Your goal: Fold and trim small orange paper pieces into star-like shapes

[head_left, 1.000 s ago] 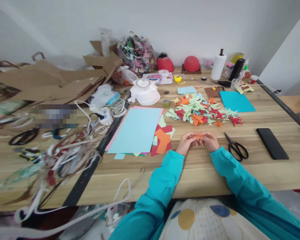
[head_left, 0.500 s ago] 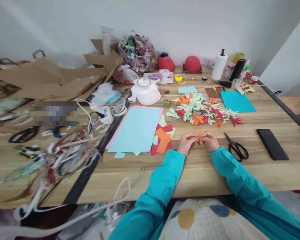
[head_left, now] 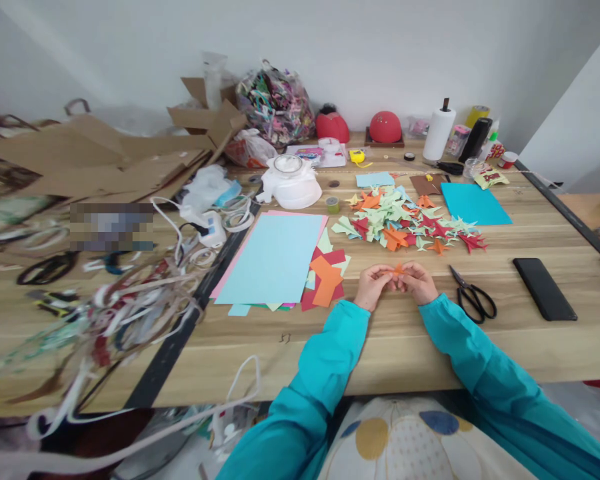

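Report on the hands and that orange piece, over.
Left hand, right hand both pinching small orange paper. Folded-paper pile just beyond. Black-handled scissors beside right hand, not touching.

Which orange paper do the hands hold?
The small orange paper pinched between the left hand and right hand; other orange pieces lie left of them or in the pile of folded paper.

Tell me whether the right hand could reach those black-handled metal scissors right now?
Probably yes: the black-handled scissors lie beside the right hand, with nothing visible between them. Its fingers hold a small folded orange paper piece, though, which it may need to release first.
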The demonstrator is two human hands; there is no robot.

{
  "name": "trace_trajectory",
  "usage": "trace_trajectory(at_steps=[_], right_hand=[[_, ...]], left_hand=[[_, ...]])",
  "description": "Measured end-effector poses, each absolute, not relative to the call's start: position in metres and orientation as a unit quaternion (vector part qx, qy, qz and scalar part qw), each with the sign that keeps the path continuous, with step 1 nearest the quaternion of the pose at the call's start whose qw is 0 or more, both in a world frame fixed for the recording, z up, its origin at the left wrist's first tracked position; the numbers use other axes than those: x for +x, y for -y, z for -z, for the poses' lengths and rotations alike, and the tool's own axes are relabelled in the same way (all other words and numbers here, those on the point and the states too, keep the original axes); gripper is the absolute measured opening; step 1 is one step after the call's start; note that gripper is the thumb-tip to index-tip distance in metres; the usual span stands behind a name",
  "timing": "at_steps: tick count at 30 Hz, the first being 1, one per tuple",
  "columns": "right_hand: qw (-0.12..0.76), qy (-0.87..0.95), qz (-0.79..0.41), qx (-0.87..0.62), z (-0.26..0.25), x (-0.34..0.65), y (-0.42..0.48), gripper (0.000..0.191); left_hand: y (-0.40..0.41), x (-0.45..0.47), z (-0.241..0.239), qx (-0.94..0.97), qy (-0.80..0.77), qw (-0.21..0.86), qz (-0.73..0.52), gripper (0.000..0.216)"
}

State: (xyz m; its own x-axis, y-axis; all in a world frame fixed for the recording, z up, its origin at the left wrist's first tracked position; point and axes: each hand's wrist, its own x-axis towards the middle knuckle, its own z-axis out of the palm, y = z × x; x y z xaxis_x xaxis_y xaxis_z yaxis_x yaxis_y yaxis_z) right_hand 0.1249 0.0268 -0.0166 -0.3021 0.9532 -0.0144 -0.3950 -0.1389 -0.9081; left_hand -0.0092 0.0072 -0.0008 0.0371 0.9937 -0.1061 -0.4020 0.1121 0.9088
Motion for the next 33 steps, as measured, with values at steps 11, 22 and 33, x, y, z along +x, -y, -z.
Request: trace_trajectory(at_steps=[11, 22, 33], right_hand=[[0.517, 0.380, -0.695, -0.325, 0.009, 0.122, -0.025, 0.015], [0.516, 0.352, -0.698, -0.351, 0.006, 0.119, -0.024, 0.013], [0.521, 0.321, -0.698, -0.372, 0.005, 0.120, -0.024, 0.012]], left_hand=[[-0.007, -0.008, 0.001, 0.335, -0.367, 0.652, -0.573, 0.016], [-0.006, -0.009, -0.004, 0.292, -0.377, 0.665, -0.575, 0.014], [-0.007, -0.010, -0.005, 0.276, -0.359, 0.684, -0.571, 0.017]])
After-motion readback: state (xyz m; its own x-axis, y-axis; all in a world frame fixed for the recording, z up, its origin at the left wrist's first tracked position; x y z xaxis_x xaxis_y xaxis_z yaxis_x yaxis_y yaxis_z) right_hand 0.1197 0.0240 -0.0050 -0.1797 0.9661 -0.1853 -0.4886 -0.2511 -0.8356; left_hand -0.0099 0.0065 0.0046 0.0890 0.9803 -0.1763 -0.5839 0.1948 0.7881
